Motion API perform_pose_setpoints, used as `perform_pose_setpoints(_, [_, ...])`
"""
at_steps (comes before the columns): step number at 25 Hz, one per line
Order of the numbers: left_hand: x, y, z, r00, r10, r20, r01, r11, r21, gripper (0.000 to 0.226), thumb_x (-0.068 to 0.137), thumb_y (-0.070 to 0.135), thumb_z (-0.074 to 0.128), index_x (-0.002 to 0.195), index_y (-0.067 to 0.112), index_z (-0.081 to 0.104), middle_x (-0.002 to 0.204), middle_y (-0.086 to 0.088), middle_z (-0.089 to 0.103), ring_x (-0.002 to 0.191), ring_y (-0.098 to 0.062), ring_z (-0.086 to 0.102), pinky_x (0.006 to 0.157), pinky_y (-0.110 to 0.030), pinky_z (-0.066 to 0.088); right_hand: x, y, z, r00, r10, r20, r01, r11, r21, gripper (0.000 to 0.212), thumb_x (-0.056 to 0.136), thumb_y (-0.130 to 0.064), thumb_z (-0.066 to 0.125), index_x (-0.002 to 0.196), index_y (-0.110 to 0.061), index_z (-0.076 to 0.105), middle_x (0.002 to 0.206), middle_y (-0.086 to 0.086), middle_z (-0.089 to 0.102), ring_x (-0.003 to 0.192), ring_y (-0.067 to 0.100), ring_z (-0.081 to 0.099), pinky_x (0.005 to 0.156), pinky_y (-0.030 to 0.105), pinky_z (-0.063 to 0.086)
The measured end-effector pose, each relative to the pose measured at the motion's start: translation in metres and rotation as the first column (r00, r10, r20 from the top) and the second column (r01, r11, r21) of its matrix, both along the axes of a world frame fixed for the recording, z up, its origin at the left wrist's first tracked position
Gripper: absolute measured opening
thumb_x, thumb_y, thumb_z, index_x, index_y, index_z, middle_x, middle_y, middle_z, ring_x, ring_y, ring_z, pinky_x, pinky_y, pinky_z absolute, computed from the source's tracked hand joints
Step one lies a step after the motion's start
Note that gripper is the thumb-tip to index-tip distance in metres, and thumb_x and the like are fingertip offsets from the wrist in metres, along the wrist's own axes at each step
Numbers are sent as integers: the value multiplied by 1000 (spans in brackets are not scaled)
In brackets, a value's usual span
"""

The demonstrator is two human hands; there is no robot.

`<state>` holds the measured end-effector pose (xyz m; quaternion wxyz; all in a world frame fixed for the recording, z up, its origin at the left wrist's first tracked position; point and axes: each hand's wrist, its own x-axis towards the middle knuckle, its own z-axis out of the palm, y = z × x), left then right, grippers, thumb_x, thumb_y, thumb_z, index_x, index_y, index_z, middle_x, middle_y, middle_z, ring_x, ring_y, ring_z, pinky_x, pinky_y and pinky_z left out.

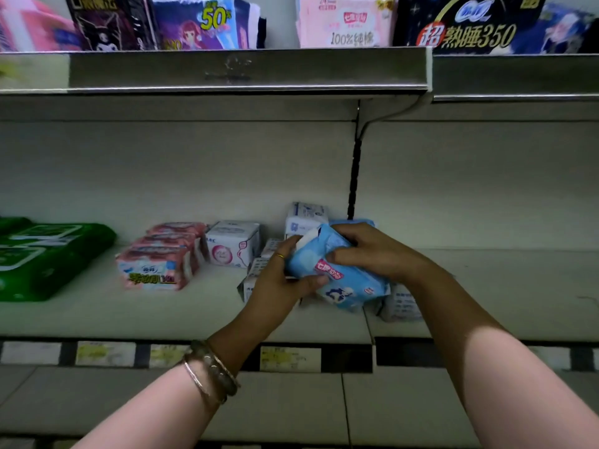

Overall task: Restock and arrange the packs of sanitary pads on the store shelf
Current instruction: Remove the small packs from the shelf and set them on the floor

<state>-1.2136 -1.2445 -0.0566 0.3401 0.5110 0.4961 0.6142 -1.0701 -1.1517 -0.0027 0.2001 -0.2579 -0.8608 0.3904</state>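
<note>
My left hand (278, 280) and right hand (369, 251) both grip a blue pack (343, 281), tilted above the white packs (306, 215) on the shelf (486, 286). Placement step, I judge; next it needs levelling and setting down.

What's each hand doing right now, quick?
Left hand: grips the left end of the light blue soft plastic pad pack.
Right hand: grips the same pack from above.

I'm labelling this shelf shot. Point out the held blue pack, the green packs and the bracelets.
blue pack (353, 286), head view, front face beside the logo.
green packs (64, 270), head view, top face.
bracelets (214, 367), head view, wider band.
</note>
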Motion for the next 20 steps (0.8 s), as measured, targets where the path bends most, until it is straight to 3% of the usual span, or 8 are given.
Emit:
perform_pose_setpoints(5, [10,-29,-8,983,73,168,-67,997,-45,41,77,0,68,113,16,54,101,-1,68,82,-5,67,70,-22,56,5,-18,-6,996,-8,-92,9,1000,11,18,85,-23,66,100,-30,58,99,-2,67,91,16,67,83,35,54])
perform_pose_setpoints(10, [10,-51,-17,920,182,348,-133,978,-160,32,81,12,66,112,12,55,106,-9,68,89,-19,68,68,-25,58,14,-34,-18,983,-43,-180,29,996,-82,10,83,-22,67,90,-29,64,94,-6,69,87,12,68,84,34,55])
perform_pose_setpoints(15, [13,-68,-12,889,195,415,-130,975,-179,24,81,16,66,103,15,56,99,-7,69,80,-15,70,61,-23,56,23,-55,-20,961,-146,-236,106,978,-177,15,84,-26,66,97,-19,64,97,0,70,83,11,69,76,26,57])
perform_pose_setpoints(20, [15,-99,-7,886,150,438,-93,984,-150,24,82,14,64,105,12,59,96,-4,71,79,-12,70,62,-25,56,25,-87,-13,942,-210,-262,154,963,-220,5,85,-20,65,83,-24,63,85,-6,70,75,8,68,75,25,56])
